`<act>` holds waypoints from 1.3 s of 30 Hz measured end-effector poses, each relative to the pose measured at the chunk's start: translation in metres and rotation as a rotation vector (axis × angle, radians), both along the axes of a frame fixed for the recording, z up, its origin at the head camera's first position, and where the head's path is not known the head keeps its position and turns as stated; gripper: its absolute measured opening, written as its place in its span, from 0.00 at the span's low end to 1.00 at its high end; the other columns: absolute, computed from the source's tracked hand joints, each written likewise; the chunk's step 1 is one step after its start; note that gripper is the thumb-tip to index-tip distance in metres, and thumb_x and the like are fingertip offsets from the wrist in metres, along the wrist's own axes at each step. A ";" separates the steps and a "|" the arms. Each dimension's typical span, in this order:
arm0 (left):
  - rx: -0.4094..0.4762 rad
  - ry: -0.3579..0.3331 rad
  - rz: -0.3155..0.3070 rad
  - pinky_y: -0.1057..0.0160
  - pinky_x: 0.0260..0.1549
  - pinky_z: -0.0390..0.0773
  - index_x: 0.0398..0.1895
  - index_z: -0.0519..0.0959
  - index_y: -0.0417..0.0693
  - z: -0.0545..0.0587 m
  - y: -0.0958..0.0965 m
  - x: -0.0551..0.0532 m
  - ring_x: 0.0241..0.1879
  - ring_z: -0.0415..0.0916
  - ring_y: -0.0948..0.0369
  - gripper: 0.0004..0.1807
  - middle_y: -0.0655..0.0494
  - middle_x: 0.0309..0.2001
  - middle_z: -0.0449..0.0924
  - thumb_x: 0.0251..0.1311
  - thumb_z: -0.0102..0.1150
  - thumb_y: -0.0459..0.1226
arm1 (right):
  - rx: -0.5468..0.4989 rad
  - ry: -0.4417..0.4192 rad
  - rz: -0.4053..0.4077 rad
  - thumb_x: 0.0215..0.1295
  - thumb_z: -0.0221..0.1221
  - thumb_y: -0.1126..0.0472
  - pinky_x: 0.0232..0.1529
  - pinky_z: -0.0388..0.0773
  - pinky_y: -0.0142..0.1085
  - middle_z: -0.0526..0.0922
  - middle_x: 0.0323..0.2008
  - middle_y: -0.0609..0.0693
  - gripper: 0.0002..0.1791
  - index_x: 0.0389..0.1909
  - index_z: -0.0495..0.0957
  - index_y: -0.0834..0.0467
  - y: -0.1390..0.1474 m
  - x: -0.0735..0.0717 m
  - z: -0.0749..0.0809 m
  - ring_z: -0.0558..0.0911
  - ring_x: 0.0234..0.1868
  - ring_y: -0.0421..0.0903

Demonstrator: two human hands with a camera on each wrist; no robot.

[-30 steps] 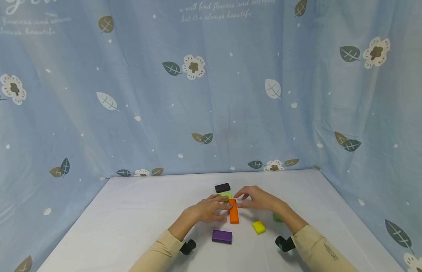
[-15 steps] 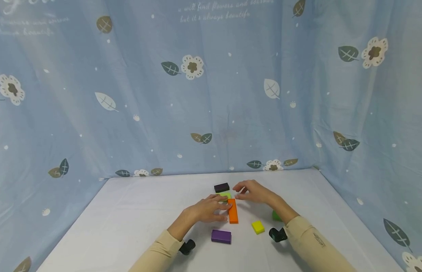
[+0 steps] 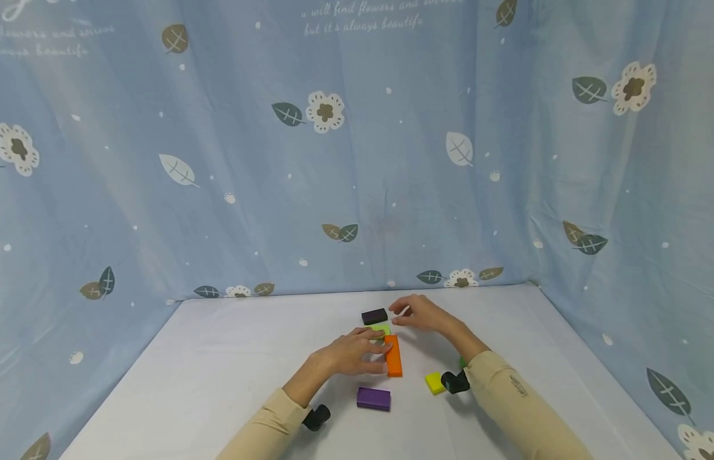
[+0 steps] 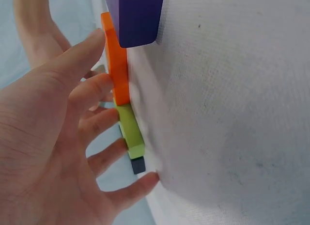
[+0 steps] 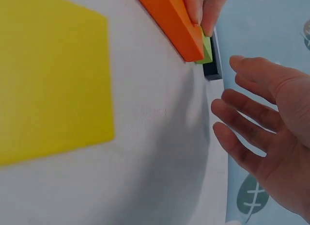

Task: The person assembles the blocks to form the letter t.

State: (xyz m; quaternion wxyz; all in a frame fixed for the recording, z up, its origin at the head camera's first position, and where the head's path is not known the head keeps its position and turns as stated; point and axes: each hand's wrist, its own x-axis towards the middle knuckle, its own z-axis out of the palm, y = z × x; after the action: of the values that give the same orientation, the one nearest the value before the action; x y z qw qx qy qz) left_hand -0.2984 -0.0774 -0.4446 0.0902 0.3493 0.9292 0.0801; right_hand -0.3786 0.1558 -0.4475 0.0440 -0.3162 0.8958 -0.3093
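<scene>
My left hand (image 3: 349,353) lies low over the table with its fingers spread. Its fingertips touch the orange block (image 3: 394,358) and the light green block (image 4: 130,130), which sit end to end in the left wrist view. Just behind the light green block is a black block (image 3: 374,316). My right hand (image 3: 421,313) hovers at the right of the black block, fingers loosely bent and apart, with nothing between them. In the right wrist view a gap shows between that hand and the black block (image 5: 211,70).
A purple block (image 3: 374,399) lies in front of the left hand. A yellow block (image 3: 434,383) is partly covered by the right wrist camera (image 3: 455,382); a green block (image 3: 463,362) is mostly behind the right forearm. A blue patterned curtain (image 3: 385,160) stands behind the white table (image 3: 247,358).
My right hand has moved away from the orange block, back and slightly left toward the black block. My left hand stays in place on the orange and light green blocks.
</scene>
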 end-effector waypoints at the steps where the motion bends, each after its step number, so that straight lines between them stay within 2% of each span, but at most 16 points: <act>1: -0.001 0.002 0.002 0.33 0.60 0.68 0.67 0.72 0.64 0.000 0.000 0.000 0.73 0.58 0.47 0.29 0.57 0.75 0.60 0.64 0.55 0.59 | -0.003 -0.001 -0.007 0.66 0.62 0.61 0.49 0.83 0.43 0.85 0.47 0.60 0.18 0.54 0.79 0.65 -0.001 -0.001 0.001 0.85 0.46 0.53; 4: -0.001 0.011 0.002 0.32 0.60 0.68 0.67 0.72 0.65 0.000 0.000 0.000 0.73 0.58 0.47 0.30 0.57 0.75 0.61 0.63 0.57 0.59 | -0.006 0.000 -0.037 0.65 0.63 0.61 0.49 0.83 0.44 0.84 0.47 0.61 0.18 0.53 0.80 0.65 -0.005 -0.004 0.002 0.85 0.47 0.54; 10: 0.007 0.037 -0.001 0.37 0.59 0.72 0.66 0.73 0.65 0.000 0.001 0.000 0.71 0.61 0.48 0.32 0.57 0.73 0.63 0.58 0.61 0.60 | -0.002 -0.041 -0.094 0.65 0.62 0.62 0.51 0.82 0.45 0.84 0.49 0.60 0.18 0.54 0.80 0.62 -0.011 -0.010 -0.001 0.84 0.49 0.54; 22: 0.003 0.099 -0.004 0.43 0.57 0.76 0.64 0.75 0.66 -0.007 0.002 -0.007 0.67 0.66 0.49 0.30 0.57 0.71 0.67 0.58 0.62 0.60 | -0.011 -0.106 -0.132 0.65 0.62 0.62 0.47 0.84 0.42 0.83 0.52 0.57 0.20 0.58 0.78 0.60 -0.022 -0.017 -0.008 0.84 0.50 0.53; 27: 0.010 0.106 -0.002 0.43 0.56 0.77 0.63 0.76 0.65 -0.008 0.005 -0.005 0.67 0.67 0.48 0.30 0.57 0.71 0.68 0.58 0.62 0.59 | -0.014 -0.103 -0.130 0.64 0.63 0.65 0.48 0.83 0.44 0.82 0.52 0.58 0.20 0.57 0.78 0.61 -0.024 -0.017 -0.008 0.84 0.49 0.54; 31: 0.004 0.104 0.008 0.42 0.56 0.77 0.63 0.76 0.66 -0.007 0.006 -0.004 0.67 0.67 0.48 0.29 0.57 0.71 0.68 0.58 0.62 0.59 | -0.026 -0.096 -0.098 0.62 0.63 0.67 0.50 0.83 0.45 0.82 0.52 0.61 0.21 0.57 0.78 0.64 -0.025 -0.017 -0.009 0.84 0.49 0.55; 39: 0.018 0.091 0.014 0.41 0.56 0.76 0.63 0.76 0.65 -0.006 0.006 -0.002 0.68 0.66 0.48 0.29 0.56 0.71 0.67 0.58 0.63 0.58 | -0.015 -0.087 -0.077 0.61 0.62 0.70 0.53 0.81 0.47 0.81 0.56 0.60 0.22 0.58 0.78 0.63 -0.028 -0.015 -0.010 0.82 0.51 0.57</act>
State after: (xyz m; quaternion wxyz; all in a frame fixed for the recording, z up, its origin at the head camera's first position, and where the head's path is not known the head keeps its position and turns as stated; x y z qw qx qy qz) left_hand -0.3002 -0.0719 -0.4506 0.0441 0.3469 0.9340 0.0730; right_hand -0.3934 0.1273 -0.4577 0.0684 -0.2683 0.9021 -0.3311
